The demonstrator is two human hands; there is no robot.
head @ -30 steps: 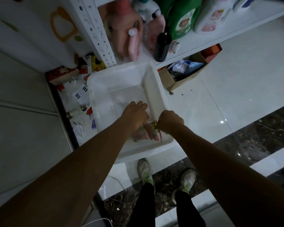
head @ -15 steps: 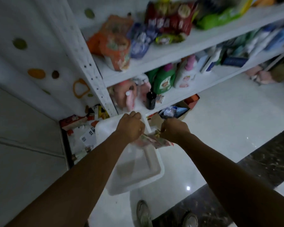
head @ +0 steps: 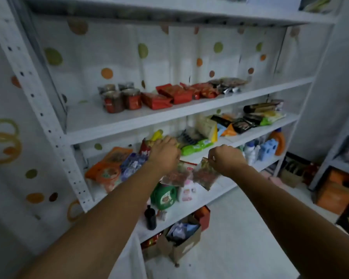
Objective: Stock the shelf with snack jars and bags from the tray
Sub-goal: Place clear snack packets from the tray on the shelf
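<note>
My left hand (head: 165, 155) and my right hand (head: 226, 158) are raised in front of the white shelf (head: 129, 125), each gripping a clear snack bag with reddish contents. The left snack bag (head: 176, 176) hangs below my left fist, the right snack bag (head: 205, 175) below my right fist. Both bags hang level with the second shelf board, which carries several coloured snack bags (head: 109, 168). On the board above stand snack jars (head: 119, 98) with red labels beside red packets (head: 169, 96). The tray is out of view.
More snack bags (head: 250, 119) lie at the right of the second board. Detergent bottles (head: 163, 195) and blue bottles (head: 266, 148) stand on lower boards. A cardboard box (head: 181, 240) sits on the floor under the shelf. Another rack (head: 340, 168) with orange boxes stands at right.
Both hands have lifted the two snack bags out of the tray and up to the second shelf board. The view has tilted up from the floor, and the tray has dropped out of sight.
</note>
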